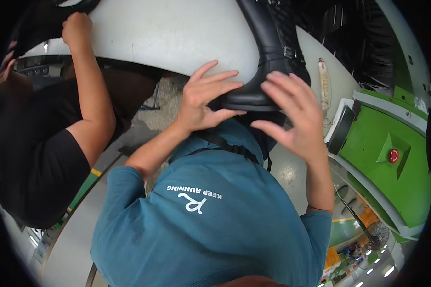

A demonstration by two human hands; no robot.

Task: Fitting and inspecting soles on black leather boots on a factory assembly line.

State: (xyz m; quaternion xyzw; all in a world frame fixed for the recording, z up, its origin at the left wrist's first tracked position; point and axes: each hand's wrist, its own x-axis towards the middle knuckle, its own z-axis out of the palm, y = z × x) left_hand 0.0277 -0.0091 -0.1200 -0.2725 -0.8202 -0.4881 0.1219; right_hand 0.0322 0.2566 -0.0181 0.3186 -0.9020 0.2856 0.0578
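- Teal shirt [215,239] nearest.
- Left hand [201,98] spread, thumb apart, at the toe of a black boot [272,50]; contact I cannot tell.
- Right hand [299,115] spread too, partly covering the boot's heel end.
- Boot on the pale table [177,38], sole nearest, shaft pointing away.
- Farther left, a co-worker's arm [91,86].

L fingers [224,76], R fingers [292,91], nr blk boot [271,43]

One red button [393,155], one fan [379,234] and at least one boot [269,51] show.
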